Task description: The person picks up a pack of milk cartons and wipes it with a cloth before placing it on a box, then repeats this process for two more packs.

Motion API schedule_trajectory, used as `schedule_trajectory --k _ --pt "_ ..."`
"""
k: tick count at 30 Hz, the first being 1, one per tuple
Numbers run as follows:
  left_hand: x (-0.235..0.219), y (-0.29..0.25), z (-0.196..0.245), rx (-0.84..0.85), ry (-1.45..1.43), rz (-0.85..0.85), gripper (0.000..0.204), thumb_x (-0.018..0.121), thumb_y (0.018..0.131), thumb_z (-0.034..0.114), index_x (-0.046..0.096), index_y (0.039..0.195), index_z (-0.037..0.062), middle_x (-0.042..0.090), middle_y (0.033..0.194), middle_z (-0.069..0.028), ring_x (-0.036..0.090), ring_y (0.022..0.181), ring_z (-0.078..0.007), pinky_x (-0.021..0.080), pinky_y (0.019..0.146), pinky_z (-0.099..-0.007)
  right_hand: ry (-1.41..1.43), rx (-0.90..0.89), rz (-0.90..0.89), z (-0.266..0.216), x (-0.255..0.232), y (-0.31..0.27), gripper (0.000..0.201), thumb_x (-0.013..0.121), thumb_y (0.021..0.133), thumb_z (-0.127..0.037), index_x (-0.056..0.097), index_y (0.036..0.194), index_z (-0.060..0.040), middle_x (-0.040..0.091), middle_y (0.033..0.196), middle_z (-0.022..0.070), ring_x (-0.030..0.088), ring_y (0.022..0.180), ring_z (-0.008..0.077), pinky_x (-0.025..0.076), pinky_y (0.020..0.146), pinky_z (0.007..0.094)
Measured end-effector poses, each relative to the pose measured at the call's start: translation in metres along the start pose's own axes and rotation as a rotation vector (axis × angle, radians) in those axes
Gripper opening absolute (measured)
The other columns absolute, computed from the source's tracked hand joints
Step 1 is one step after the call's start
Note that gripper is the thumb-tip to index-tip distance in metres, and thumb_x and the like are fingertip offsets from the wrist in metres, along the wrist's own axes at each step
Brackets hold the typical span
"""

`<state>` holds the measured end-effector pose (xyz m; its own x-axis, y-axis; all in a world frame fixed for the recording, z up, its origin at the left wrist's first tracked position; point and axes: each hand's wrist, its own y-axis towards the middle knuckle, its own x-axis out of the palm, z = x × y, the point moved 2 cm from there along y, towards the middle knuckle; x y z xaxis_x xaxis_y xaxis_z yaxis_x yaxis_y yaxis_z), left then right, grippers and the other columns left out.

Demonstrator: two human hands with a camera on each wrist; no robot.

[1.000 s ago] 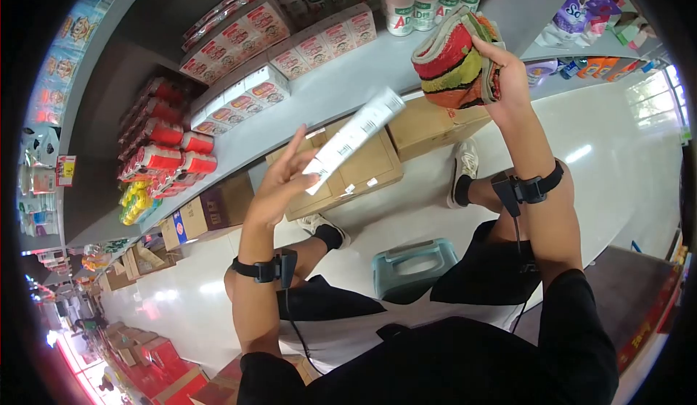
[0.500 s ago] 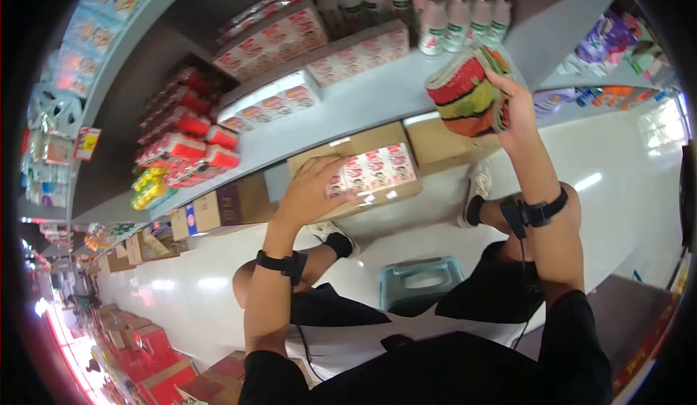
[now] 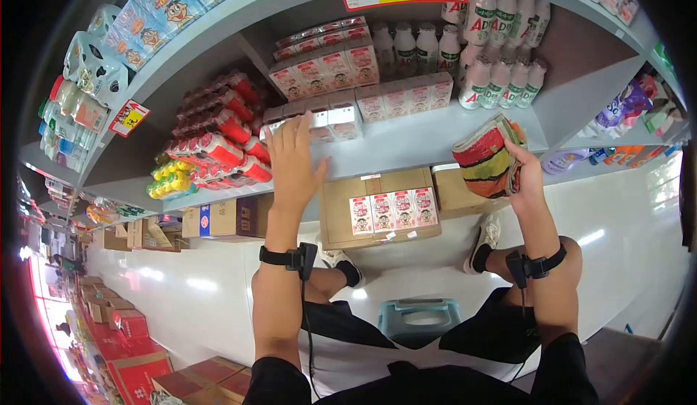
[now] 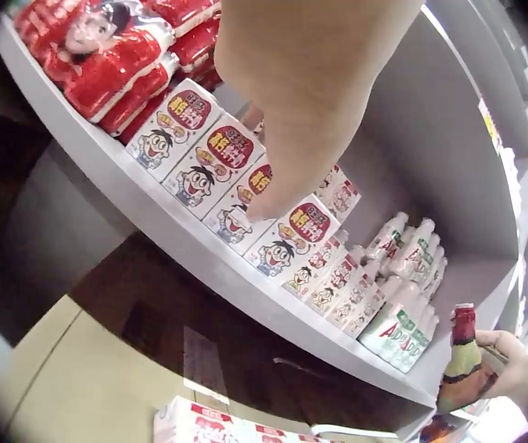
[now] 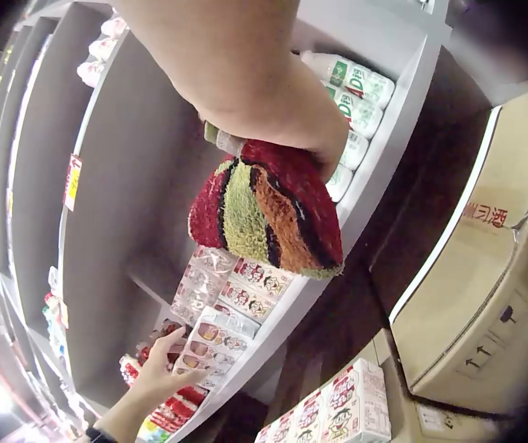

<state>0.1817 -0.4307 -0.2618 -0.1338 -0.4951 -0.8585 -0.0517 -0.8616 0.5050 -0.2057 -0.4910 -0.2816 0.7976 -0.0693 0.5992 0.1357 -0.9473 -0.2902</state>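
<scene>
L hand (image 3: 294,160) up on shelf (image 3: 406,144), fingers straight & spread, flat on top of milk carton pack (image 3: 330,122) at front edge of shelf; pack sits at 12 o'clock from the palm, touching fingertips. R hand (image 3: 526,180) curled tight round folded striped cloth (image 3: 485,158), cloth at 10 o'clock from that hand, held just off shelf edge. Another carton pack (image 3: 392,211) lies on cardboard box (image 3: 341,220) below, between both arms.

white milk carton pack (image 3: 332,123) with red cartoon labels sits at the shelf's front edge, upright, packed beside matching packs. folded striped cloth (image 3: 486,160), red, green and orange, is held up just below the bottles.
</scene>
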Motion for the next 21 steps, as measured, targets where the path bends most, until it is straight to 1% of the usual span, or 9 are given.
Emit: schedule_trajectory --k 4,6,7,11,13,16,18,20,21 --pt "-0.001 -0.010 -0.009 -0.002 0.024 0.011 0.083 0.083 0.065 0.013 0.050 0.141 0.0096 0.048 0.129 -0.0164 0.042 0.127 -0.0361 0.025 0.116 -0.0574 -0.026 0.006 0.028 0.002 -0.006 0.004 0.040 0.057 0.097 -0.020 0.057 0.131 0.0008 0.067 0.125 0.0114 0.065 0.113 0.0248 0.049 0.100 0.0385" --pt "0.000 -0.019 -0.010 0.003 0.062 -0.051 0.069 0.081 0.064 0.008 0.061 0.130 0.0095 0.048 0.134 -0.0133 0.042 0.127 -0.0376 0.029 0.115 -0.0567 -0.048 0.009 0.023 0.002 -0.004 0.003 0.038 0.060 0.095 -0.020 0.059 0.128 0.0003 0.068 0.123 0.0106 0.066 0.112 0.0241 0.049 0.099 0.0377" --pt "0.005 -0.021 -0.010 0.087 0.047 -0.021 0.062 0.079 0.065 0.007 0.064 0.124 0.0121 0.053 0.130 -0.0102 0.046 0.125 -0.0346 0.030 0.115 -0.0561 -0.046 0.012 0.028 0.003 -0.005 0.003 0.038 0.060 0.095 -0.020 0.059 0.128 0.0003 0.068 0.123 0.0106 0.066 0.112 0.0241 0.049 0.099 0.0377" --pt "0.009 -0.024 -0.015 0.088 0.021 -0.045 0.057 0.077 0.067 0.005 0.064 0.123 0.0130 0.059 0.122 -0.0063 0.052 0.121 -0.0295 0.030 0.115 -0.0559 -0.029 0.009 0.003 0.003 -0.008 0.007 0.041 0.059 0.096 -0.018 0.056 0.131 0.0028 0.066 0.126 0.0125 0.064 0.115 0.0249 0.047 0.103 0.0381" --pt "0.007 -0.022 -0.017 0.048 -0.077 0.021 0.052 0.075 0.071 0.005 0.064 0.121 0.0131 0.063 0.116 -0.0040 0.057 0.116 -0.0256 0.028 0.116 -0.0553 -0.034 -0.009 -0.002 0.002 -0.005 0.004 0.041 0.060 0.096 -0.018 0.056 0.131 0.0027 0.066 0.125 0.0124 0.064 0.114 0.0246 0.047 0.103 0.0379" --pt "-0.003 -0.017 -0.012 0.052 0.028 0.070 0.051 0.077 0.073 0.006 0.064 0.122 0.0121 0.063 0.119 -0.0052 0.056 0.116 -0.0278 0.031 0.113 -0.0513 -0.020 -0.022 -0.001 -0.001 -0.001 0.000 0.040 0.060 0.096 -0.019 0.057 0.129 0.0026 0.067 0.124 0.0118 0.065 0.112 0.0242 0.048 0.101 0.0378" --pt "-0.003 -0.013 -0.008 0.058 0.037 0.037 0.050 0.078 0.074 0.009 0.063 0.122 0.0103 0.063 0.121 -0.0061 0.055 0.117 -0.0293 0.031 0.112 -0.0508 -0.006 0.004 -0.020 0.002 -0.003 0.003 0.039 0.060 0.096 -0.019 0.057 0.128 0.0023 0.067 0.123 0.0115 0.066 0.110 0.0241 0.049 0.100 0.0380" --pt "-0.003 -0.004 -0.001 -0.002 0.039 0.275 0.049 0.077 0.075 0.010 0.063 0.122 0.0099 0.063 0.120 -0.0080 0.055 0.116 -0.0302 0.034 0.108 -0.0488 -0.013 0.009 -0.031 0.002 -0.003 0.002 0.039 0.060 0.096 -0.019 0.057 0.128 0.0022 0.067 0.122 0.0115 0.066 0.110 0.0241 0.049 0.100 0.0381" --pt "-0.001 -0.001 -0.002 -0.001 0.038 0.275 0.049 0.077 0.075 0.010 0.063 0.122 0.0099 0.063 0.120 -0.0080 0.055 0.116 -0.0302 0.034 0.108 -0.0488 -0.021 0.014 -0.043 0.001 -0.002 0.001 0.039 0.060 0.096 -0.019 0.057 0.128 0.0021 0.068 0.122 0.0116 0.066 0.109 0.0240 0.049 0.100 0.0382"
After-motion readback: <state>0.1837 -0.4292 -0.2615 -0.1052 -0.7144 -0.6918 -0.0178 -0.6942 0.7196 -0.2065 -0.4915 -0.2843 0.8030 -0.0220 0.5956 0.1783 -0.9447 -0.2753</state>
